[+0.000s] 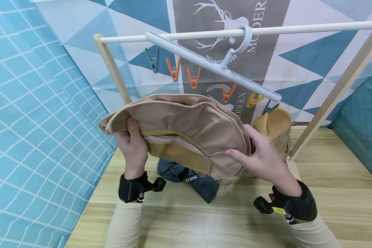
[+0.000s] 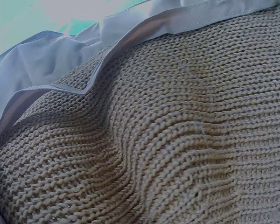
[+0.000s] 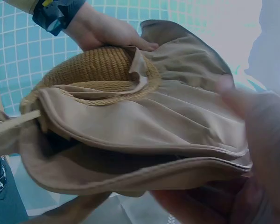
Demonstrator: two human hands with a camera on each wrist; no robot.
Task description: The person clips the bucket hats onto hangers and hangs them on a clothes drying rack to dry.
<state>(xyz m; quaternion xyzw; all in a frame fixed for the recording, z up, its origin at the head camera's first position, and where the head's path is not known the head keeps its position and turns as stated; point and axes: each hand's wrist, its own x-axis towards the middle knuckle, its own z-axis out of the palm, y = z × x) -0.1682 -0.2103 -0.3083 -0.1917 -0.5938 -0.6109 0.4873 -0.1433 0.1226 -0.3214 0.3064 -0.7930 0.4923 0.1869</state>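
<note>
A beige sun hat (image 1: 189, 119) with a broad, folded brim and a knitted crown is held up between both hands. My left hand (image 1: 131, 148) grips the brim's left end, thumb on the near face. At the brim's right end, my right hand (image 1: 263, 156) pinches it, thumb in front and fingers behind. Ribbed knit of the crown (image 2: 177, 121) fills most of the left wrist view. In the right wrist view, the brim's edges (image 3: 144, 147) stand apart with a dark gap between them; my right thumb is blurred there.
A white hanger (image 1: 214, 65) hangs aslant from the rack's rail (image 1: 192, 35), with several coloured clips below it. A second tan knitted hat (image 1: 280, 125) hangs from the right green clip. A dark grey cloth item (image 1: 201, 186) with a label lies on the wooden table (image 1: 210, 224).
</note>
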